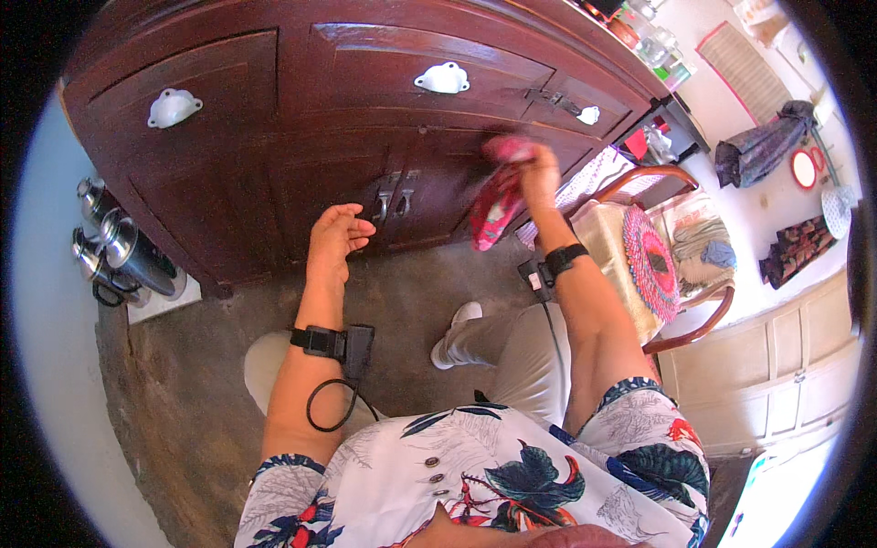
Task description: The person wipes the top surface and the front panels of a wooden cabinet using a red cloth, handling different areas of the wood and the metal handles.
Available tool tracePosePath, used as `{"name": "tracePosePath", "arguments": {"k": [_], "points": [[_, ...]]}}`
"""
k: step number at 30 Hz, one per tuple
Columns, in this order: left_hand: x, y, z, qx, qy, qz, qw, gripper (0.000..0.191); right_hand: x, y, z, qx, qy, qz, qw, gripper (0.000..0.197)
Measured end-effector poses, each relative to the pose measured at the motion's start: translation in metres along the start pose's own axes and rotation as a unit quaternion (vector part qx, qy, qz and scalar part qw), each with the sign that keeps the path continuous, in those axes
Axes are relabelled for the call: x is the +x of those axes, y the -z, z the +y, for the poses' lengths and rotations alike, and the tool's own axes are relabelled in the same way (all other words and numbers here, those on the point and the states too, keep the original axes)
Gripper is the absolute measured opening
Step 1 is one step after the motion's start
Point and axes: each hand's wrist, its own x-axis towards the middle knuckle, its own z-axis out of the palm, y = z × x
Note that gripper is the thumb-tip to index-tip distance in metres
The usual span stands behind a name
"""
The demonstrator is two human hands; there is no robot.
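My right hand [541,179] grips a red patterned cloth [498,205], blurred and hanging down in front of the lower right part of a dark brown wooden cabinet [205,171]. My left hand [339,236] holds nothing; its fingers are bent and apart, a little left of the metal door handles [384,204]. White cup-shaped drawer pulls [442,78] sit on the drawer fronts above. At the cabinet's upper right there is a metal latch [560,101]. Both forearms wear black straps with small devices and cables.
Metal flasks [127,243] stand on a white slab [164,301] at the left by the wall. A wooden armchair [712,322] at the right bears a round pink crocheted mat [651,264] and folded cloths [706,250]. Glass jars [659,49] stand on the cabinet's top right. Garments [767,147] hang beyond.
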Motion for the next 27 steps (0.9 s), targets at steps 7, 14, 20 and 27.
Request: {"name": "tracePosePath", "arguments": {"k": [7, 14, 20, 27], "points": [[-0.001, 0.021, -0.005, 0.02, 0.008, 0.018, 1.0, 0.019, 0.075, -0.024, -0.058, -0.057, -0.247, 0.133, 0.958, 0.032], [0.0, -0.01, -0.01, 0.038, -0.014, -0.002, 0.999, 0.044, -0.004, -0.07, -0.202, 0.236, -0.195, -0.194, 0.932, 0.031], [-0.009, -0.014, -0.036, 0.009, -0.029, -0.224, 0.974, 0.057, -0.068, -0.056, -0.184, 0.458, -0.29, -0.289, 0.789, 0.033], [-0.045, -0.041, -0.078, 0.021, 0.114, -0.27, 0.956, 0.044, -0.142, -0.001, -0.141, 0.368, -0.259, -0.435, 0.78, 0.037]]}}
